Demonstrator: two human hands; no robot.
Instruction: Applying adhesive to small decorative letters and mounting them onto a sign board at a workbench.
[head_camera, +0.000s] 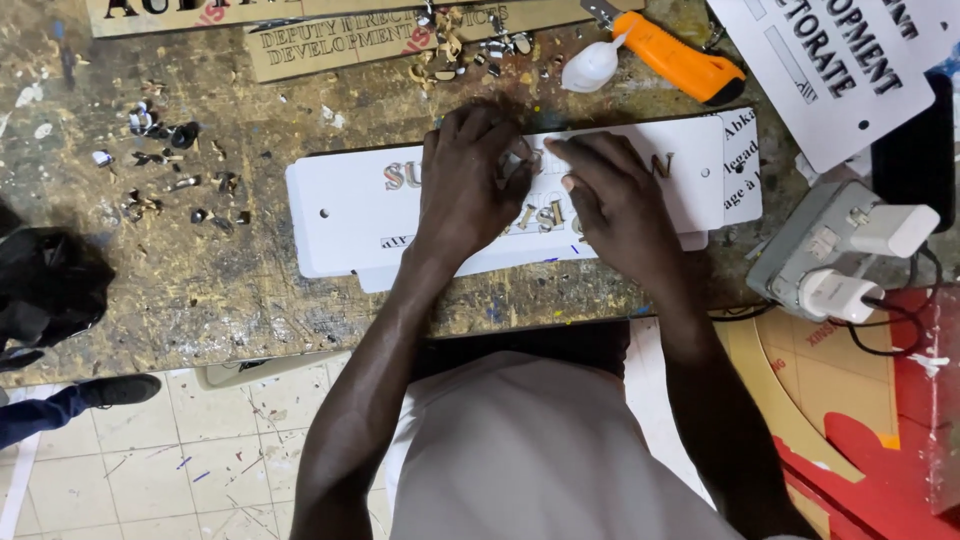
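Pressing unevenly could shift a metallic letter (548, 214) out of line, judging by its small size. Left hand (470, 190) and right hand (615, 200) rest on the white sign plate (340, 215) lying on the bench (200, 290); fingers (500, 135) curled, pinning letters at mid-plate, not clenched.

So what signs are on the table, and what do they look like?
White rectangular sign plate with shiny metallic letters: middle of the wooden table, under the left hand and right hand.
Brown cardboard-coloured strip with dark letters: top, behind it.
Second brown strip: top left edge.
White sign with black letters: top right, tilted.
Small white printed paper: right of the plate.
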